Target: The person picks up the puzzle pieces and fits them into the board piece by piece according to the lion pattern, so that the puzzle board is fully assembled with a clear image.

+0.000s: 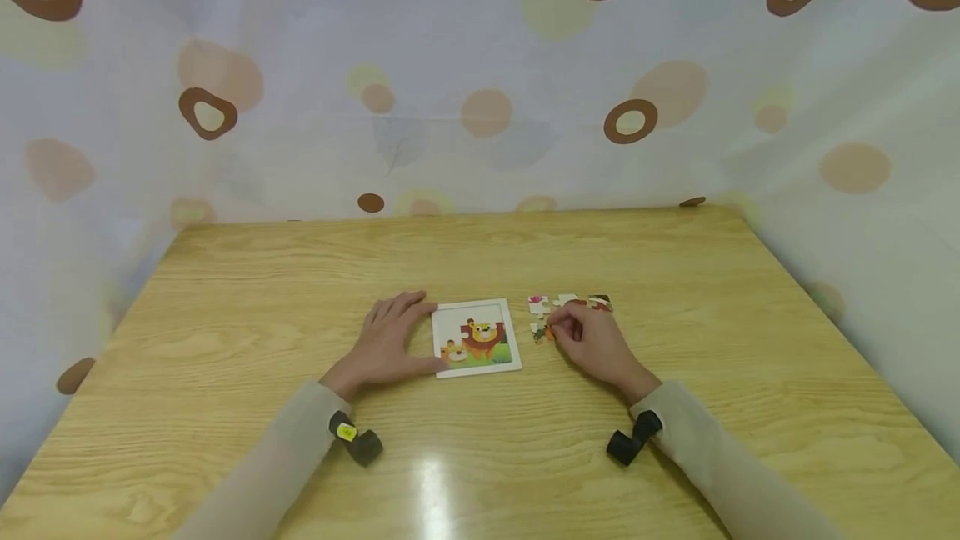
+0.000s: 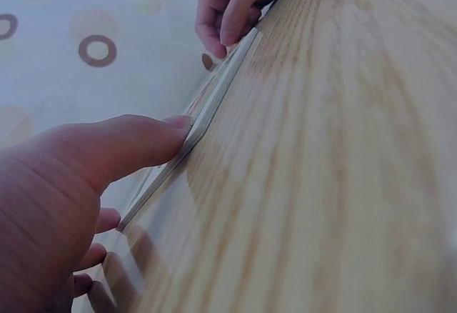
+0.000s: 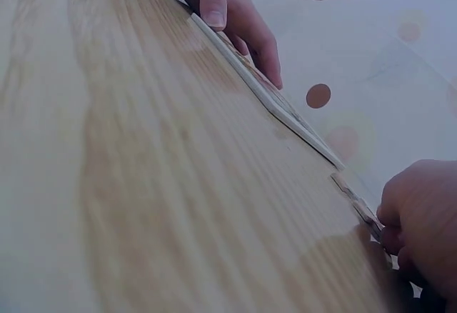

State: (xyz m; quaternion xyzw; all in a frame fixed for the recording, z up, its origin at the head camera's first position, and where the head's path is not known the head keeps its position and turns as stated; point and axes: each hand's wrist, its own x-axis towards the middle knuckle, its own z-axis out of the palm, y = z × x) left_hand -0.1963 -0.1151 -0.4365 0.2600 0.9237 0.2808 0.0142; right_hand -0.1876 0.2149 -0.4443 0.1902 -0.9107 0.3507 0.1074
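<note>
Bracing puzzle frame [image 1: 453,322] by its left corners with my left hand [image 1: 386,342], thumb and fingers spread. Frame's flat on table [image 1: 517,457]. My right hand [image 1: 597,346] curls at loose pieces [image 1: 537,304] beside it; can't tell if pinching one.

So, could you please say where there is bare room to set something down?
Bare table lies behind the puzzle board, towards the curtain, and in front of it, between the sleeves. Crowded at the board's left edge by the left hand, and to its right by loose pieces and the right hand.
</note>
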